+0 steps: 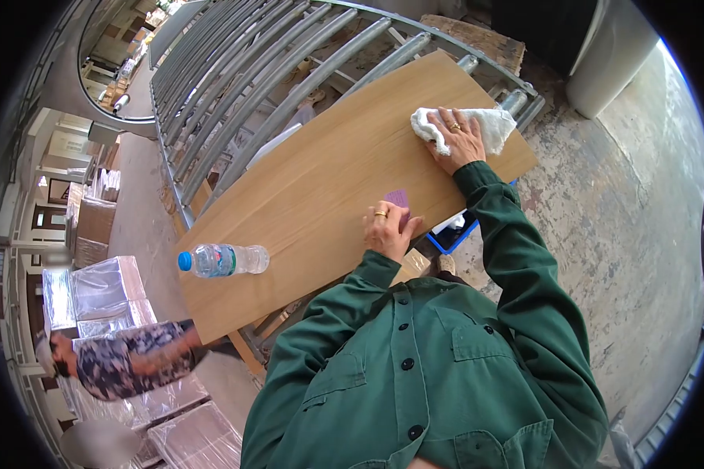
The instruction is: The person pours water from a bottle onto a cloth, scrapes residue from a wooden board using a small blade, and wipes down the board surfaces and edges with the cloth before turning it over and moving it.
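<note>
A long wooden panel point(328, 164) with one curved edge lies flat on the roller conveyor point(289, 86). My left hand point(386, 231) is closed on a small purple pad point(397, 198), possibly sandpaper, and rests on the panel near its front edge. Farther right, my right hand point(458, 141) presses a crumpled white cloth point(495, 129) onto the wood, its fingers lying over the cloth. Toward the panel's left end lies a clear plastic water bottle point(225, 260) on its side, blue cap pointing left.
Under the panel's front edge sits a blue bin point(455, 238) with items inside. Plastic-wrapped boxes point(105, 301) are stacked at left, and another person point(137, 359) in a patterned shirt is there. A wooden pallet point(477, 43) lies behind the conveyor.
</note>
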The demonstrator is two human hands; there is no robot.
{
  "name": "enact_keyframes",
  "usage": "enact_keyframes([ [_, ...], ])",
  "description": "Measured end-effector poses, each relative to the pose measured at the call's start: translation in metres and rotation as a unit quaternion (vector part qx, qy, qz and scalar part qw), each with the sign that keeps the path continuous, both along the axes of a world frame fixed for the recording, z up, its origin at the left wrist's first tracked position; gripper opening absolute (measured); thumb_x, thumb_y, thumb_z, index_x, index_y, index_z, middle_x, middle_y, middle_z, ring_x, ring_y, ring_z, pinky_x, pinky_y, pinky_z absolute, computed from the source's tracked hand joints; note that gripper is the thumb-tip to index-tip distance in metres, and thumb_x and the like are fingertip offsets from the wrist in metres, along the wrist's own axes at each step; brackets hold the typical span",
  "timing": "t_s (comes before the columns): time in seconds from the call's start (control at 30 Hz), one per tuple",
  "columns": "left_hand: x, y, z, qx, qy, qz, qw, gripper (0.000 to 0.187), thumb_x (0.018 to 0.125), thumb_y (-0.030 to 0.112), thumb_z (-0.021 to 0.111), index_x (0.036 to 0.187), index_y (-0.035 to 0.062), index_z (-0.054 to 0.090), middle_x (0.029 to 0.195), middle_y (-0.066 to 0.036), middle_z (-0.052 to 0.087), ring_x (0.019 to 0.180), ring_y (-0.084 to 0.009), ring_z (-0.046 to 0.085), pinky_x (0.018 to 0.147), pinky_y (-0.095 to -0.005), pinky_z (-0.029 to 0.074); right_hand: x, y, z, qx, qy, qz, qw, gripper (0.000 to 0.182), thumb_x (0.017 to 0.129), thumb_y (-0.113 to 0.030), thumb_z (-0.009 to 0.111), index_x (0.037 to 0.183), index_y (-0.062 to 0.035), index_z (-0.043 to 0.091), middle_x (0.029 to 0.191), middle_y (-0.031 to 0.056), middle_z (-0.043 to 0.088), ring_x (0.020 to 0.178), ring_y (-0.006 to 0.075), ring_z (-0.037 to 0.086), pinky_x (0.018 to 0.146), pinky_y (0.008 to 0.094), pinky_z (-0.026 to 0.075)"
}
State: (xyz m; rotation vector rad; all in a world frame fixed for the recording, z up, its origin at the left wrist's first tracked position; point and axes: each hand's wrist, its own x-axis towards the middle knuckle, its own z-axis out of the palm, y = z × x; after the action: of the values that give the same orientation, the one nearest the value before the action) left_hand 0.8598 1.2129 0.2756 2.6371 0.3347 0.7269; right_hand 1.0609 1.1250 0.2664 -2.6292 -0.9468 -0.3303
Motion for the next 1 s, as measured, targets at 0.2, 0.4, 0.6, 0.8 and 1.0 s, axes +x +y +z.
enact_keyframes([
  [0.2,0.004,-0.006,-0.008,0.033,-0.008,0.031,0.999,0.019,0.075,0.022,0.060,0.067,0.0082,0.049,0.073,-0.007,0.049,0.070,-0.0267,0.047,0.062,-0.0378,0.038,-0.001,0.000,0.000,0.000,-0.001,0.000,1.000,0.054,0.075,-0.037,0.053,0.126,-0.0258,0.039,0.132,0.0014,0.035,0.124,0.0234,0.028,0.102,0.0457,0.017],
  [0.4,0.007,-0.003,-0.011,0.079,0.011,0.022,0.997,0.017,0.079,0.017,0.054,0.073,0.0050,0.044,0.072,-0.010,0.048,0.069,-0.0286,0.048,0.060,-0.0390,0.039,0.000,0.000,0.000,0.002,0.004,-0.005,1.000,0.053,0.075,-0.036,0.052,0.126,-0.0258,0.038,0.133,0.0016,0.034,0.124,0.0236,0.027,0.102,0.0461,0.018],
  [0.6,0.010,0.017,-0.006,-0.082,-0.006,0.031,0.996,0.017,0.086,0.017,0.047,0.077,0.0040,0.042,0.067,-0.012,0.054,0.059,-0.0265,0.054,0.053,-0.0376,0.042,-0.001,-0.001,0.002,0.003,0.006,-0.002,1.000,0.051,0.077,-0.036,0.051,0.125,-0.0257,0.039,0.132,0.0021,0.035,0.124,0.0244,0.028,0.102,0.0464,0.018],
  [0.8,0.018,0.041,0.028,-0.346,-0.026,0.033,0.937,0.018,0.089,0.017,0.043,0.077,0.0039,0.040,0.073,-0.009,0.060,0.057,-0.0132,0.058,0.047,-0.0250,0.045,0.000,-0.001,-0.003,0.024,-0.012,0.002,1.000,0.051,0.076,-0.036,0.051,0.123,-0.0227,0.041,0.130,0.0044,0.037,0.123,0.0249,0.030,0.101,0.0481,0.018],
  [1.0,0.014,0.060,0.025,-0.351,-0.012,0.041,0.936,0.011,0.084,0.013,0.053,0.081,0.0032,0.049,0.066,0.000,0.053,0.052,-0.0039,0.046,0.046,-0.0173,0.038,-0.001,0.000,0.001,0.019,-0.001,0.001,1.000,0.050,0.077,-0.037,0.050,0.124,-0.0230,0.040,0.131,0.0039,0.036,0.123,0.0250,0.029,0.102,0.0474,0.017],
])
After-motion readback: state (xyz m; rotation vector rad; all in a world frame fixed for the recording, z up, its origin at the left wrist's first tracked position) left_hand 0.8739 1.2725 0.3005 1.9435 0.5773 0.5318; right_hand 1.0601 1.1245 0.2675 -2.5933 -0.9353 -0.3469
